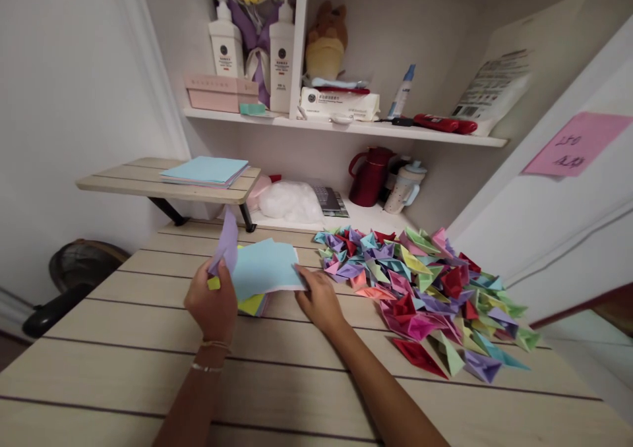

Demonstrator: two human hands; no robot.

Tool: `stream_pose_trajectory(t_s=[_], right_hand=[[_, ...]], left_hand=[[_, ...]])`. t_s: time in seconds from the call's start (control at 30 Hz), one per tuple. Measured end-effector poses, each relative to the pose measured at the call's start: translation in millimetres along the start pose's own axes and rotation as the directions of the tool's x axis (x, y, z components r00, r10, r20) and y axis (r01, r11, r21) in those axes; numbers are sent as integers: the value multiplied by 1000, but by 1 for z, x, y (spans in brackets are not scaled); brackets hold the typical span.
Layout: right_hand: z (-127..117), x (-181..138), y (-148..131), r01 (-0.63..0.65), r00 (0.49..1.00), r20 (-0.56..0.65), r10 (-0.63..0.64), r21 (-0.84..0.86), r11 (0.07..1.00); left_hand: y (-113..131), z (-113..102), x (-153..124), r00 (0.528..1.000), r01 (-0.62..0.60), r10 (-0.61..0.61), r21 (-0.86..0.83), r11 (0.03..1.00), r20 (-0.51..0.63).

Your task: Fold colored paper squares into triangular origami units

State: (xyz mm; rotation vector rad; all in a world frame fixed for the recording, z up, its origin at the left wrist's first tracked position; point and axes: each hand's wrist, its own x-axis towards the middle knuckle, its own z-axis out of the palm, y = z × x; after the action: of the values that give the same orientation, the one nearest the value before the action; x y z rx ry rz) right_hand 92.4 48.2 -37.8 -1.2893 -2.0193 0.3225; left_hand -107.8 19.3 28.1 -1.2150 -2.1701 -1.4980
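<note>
My left hand (213, 298) is closed, with a purple sheet of paper (227, 239) standing up from its fingers. A bit of yellow-green paper (213, 283) shows against those fingers. My right hand (320, 297) has its fingers at the right edge of the light-blue sheets of paper (267, 267), thumb and forefinger closed on that edge. Beneath the blue sheets, yellow-green paper (251, 304) and a purple edge stick out toward me. To the right of my right hand lies a wide heap of folded paper boats (413, 279) in many colours.
A small raised wooden stand (123, 177) at the left carries a stack of coloured paper (205, 170). Behind the table sit a plastic bag (291, 201), a dark red jug (370, 178) and a cup (404, 188). Bottles and boxes line the white shelf (420, 130) above.
</note>
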Motion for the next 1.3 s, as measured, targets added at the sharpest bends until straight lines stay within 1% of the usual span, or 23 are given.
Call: stream_pose_trajectory(t_s=[0.1,0.17,0.27,0.33,0.4,0.43,0.47,0.5,0.57,0.63,0.7,0.77,0.83,0.9,0.93,0.97,1.0,1.07,1.1,1.13,1.17,1.23,1.3], right_hand=[[9,3,-6,138,989,45,-137,-12,990],[12,1,-7,213,976,47,-214,23,977],[12,-1,-7,258,966,6,-260,112,960],[11,-2,-9,275,960,1,-279,174,946],[8,-2,-11,280,957,5,-289,239,930],[6,-2,-13,271,960,-5,-280,271,924],[3,-2,-13,254,966,-31,-257,303,919],[1,-2,-14,230,973,-67,-220,337,913],[-4,-2,-12,157,984,-149,-101,427,891],[-9,-3,-10,84,987,-160,7,553,829],[-13,-3,-8,6,991,-100,90,703,711],[-18,-6,-8,-100,987,10,163,824,558],[-26,-13,-8,-226,967,147,210,872,434],[-35,-24,-5,-342,938,287,193,856,387],[-41,-31,-2,-379,924,324,204,849,367],[-47,-39,2,-403,912,341,227,849,341],[-54,-46,7,-412,904,338,262,853,320],[-67,-59,17,-430,888,332,318,844,321],[-73,-65,22,-435,883,333,330,844,315],[-79,-68,26,-440,880,342,329,847,297],[-83,-71,30,-439,881,347,321,854,280],[-89,-75,35,-428,884,348,310,870,244],[-90,-77,37,-412,885,334,324,885,215]], left_hand=[[3,-2,-3,1000,16,-16,11,1000,0],[5,-4,-6,1000,18,-18,-6,1000,-11],[9,-8,-11,999,-2,-2,-84,996,-50],[11,-10,-16,998,-40,31,-161,986,-53],[12,-10,-20,995,-83,93,-271,959,21],[12,-9,-23,989,-82,120,-342,936,92],[12,-7,-25,976,-47,132,-423,905,175],[12,-5,-26,954,26,127,-500,866,270],[13,-2,-29,900,283,21,-620,732,436],[17,-1,-29,809,506,-44,-656,561,587],[22,-3,-29,720,650,-57,-643,405,692],[27,-7,-30,636,732,-22,-594,332,771],[28,-10,-34,569,770,23,-542,337,822],[25,-12,-40,509,776,74,-495,391,857],[22,-12,-43,483,770,99,-476,425,870],[18,-12,-47,450,759,137,-459,462,882],[15,-11,-50,401,746,191,-441,500,896],[9,-9,-58,286,702,290,-406,585,913],[8,-8,-62,247,679,323,-400,616,914],[7,-6,-66,222,658,343,-400,638,913],[8,-4,-70,217,641,359,-410,649,908],[12,1,-77,219,612,390,-437,659,894],[17,6,-83,241,576,412,-471,667,879]])
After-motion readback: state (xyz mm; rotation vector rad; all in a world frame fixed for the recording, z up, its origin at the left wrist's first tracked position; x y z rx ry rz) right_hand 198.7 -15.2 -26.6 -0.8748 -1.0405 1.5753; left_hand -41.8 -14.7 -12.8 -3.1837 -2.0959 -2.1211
